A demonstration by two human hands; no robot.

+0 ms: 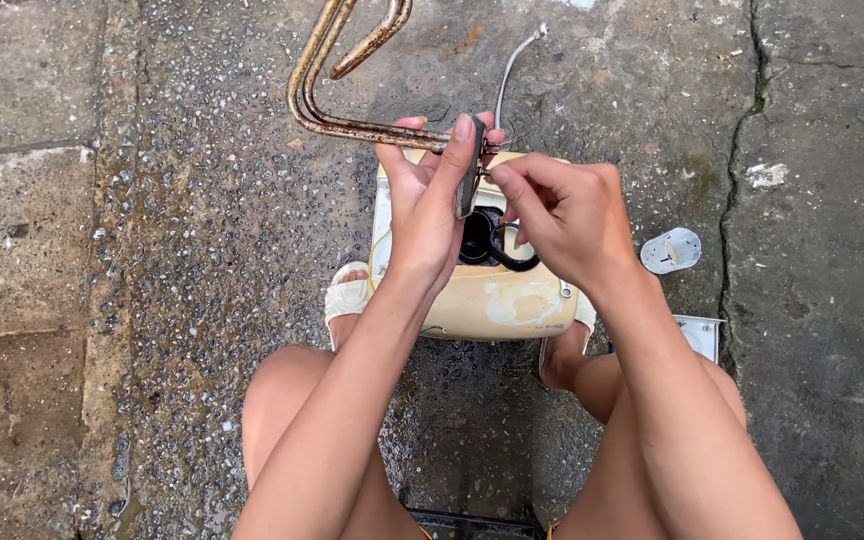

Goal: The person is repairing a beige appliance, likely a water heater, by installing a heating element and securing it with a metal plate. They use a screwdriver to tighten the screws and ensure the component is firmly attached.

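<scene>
1. Far left: rusty bent pipe [324, 95], looping up from the hands over wet concrete ground [152, 250].
2. Left hand [430, 200], fingers wrapped round a flat metal plate [469, 165] at the pipe's end.
3. Beneath: cream casing [492, 300] with dark opening, on the ground between two feet.
4. Right hand [567, 210], fingertips pinched together at the plate's edge.
5. Right: small white cap [670, 250] on the ground.

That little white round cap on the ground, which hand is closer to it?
Right. The right hand is just to the left of the white round cap, pinching at the rusty heating element. The left hand grips that element farther left.
</scene>
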